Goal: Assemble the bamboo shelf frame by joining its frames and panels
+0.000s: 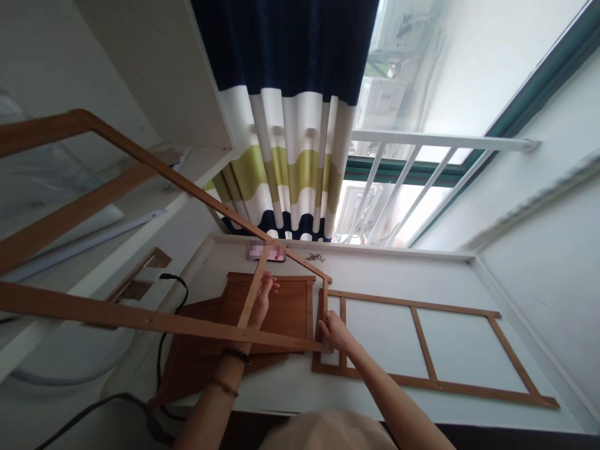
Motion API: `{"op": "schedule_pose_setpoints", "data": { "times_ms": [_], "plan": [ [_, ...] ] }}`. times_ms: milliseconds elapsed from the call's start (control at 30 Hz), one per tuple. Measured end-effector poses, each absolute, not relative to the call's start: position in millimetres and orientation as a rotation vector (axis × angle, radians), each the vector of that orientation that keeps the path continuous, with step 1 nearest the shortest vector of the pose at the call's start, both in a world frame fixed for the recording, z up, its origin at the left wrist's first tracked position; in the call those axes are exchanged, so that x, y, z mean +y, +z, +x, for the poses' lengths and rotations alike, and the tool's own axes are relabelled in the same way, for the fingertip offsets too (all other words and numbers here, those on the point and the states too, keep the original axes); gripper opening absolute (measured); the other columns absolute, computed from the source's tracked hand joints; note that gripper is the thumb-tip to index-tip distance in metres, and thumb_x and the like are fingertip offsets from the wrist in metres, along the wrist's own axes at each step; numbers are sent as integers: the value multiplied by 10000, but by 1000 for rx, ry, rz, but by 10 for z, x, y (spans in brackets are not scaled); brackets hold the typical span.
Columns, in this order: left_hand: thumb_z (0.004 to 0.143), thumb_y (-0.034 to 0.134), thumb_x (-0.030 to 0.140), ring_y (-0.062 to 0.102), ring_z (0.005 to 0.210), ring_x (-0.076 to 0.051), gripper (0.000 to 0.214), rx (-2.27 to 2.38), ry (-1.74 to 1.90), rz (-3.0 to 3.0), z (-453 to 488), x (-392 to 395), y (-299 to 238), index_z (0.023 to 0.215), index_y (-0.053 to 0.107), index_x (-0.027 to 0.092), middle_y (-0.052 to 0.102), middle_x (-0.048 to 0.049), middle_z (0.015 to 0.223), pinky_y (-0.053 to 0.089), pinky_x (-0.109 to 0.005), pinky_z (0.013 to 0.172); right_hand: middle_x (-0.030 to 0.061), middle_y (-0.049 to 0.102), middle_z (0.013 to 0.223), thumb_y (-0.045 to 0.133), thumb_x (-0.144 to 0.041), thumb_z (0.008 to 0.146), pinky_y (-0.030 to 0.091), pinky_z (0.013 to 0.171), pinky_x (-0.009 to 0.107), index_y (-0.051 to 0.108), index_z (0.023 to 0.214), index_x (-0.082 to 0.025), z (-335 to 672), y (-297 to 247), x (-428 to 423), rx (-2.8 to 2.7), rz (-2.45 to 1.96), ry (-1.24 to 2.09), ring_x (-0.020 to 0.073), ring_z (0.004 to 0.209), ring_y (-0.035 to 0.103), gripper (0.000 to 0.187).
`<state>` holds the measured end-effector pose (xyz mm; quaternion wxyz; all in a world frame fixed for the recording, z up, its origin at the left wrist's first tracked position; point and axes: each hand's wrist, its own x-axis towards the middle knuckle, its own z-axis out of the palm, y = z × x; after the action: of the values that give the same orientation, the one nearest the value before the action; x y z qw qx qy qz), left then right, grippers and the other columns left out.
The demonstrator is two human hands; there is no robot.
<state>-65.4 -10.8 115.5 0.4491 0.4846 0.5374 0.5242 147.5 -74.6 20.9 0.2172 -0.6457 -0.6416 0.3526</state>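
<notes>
A ladder-like wooden frame [206, 199] is held raised, slanting from the left side down to the middle. My left hand [263, 301] reaches under its lower rail and is closed loosely at a crossbar [249, 300]; some fingers are hidden. My right hand [334, 330] is closed around the short end bar [325, 300] of this frame. Below it, brown wooden panels [285, 306] lie overlapping on the white surface. A second wooden frame [424, 344] with crossbars lies flat to the right, its near end beneath my right hand.
A phone [255, 251] and a small heap of metal pieces [315, 257] lie at the back edge. On the left are a shelf [182, 200], a power strip [140, 275] and a black cable [162, 350]. Behind hang a striped curtain [290, 169] and a white window railing [435, 140].
</notes>
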Motion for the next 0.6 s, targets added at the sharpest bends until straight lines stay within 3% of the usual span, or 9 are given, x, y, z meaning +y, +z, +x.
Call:
{"op": "schedule_pose_setpoints", "data": {
  "times_ms": [200,333,600],
  "plan": [
    [756,486,267,503,1060,-233,322,1460,555,1905,-262,365,497,1044,539,134,540,-134,1134,388,-389,915,27,434,765,446,-229,764,355,630,260,399,686,-173,1569,274,-647,-2002,-1698,1059,115,623,403,106],
    [779,457,270,452,1116,-253,361,1499,248,2257,-111,501,390,1120,514,164,524,-119,1173,318,-414,968,7,414,718,473,-180,720,329,596,239,399,659,-174,1568,227,-606,-1963,-1647,1123,107,607,376,96],
    [778,457,260,404,1140,-262,378,1487,197,2313,-134,561,299,1144,503,179,512,-108,1184,283,-426,990,-16,426,623,440,-157,710,277,540,235,368,645,-186,1540,272,-644,-1787,-1746,1278,105,558,363,102]
  ]
}}
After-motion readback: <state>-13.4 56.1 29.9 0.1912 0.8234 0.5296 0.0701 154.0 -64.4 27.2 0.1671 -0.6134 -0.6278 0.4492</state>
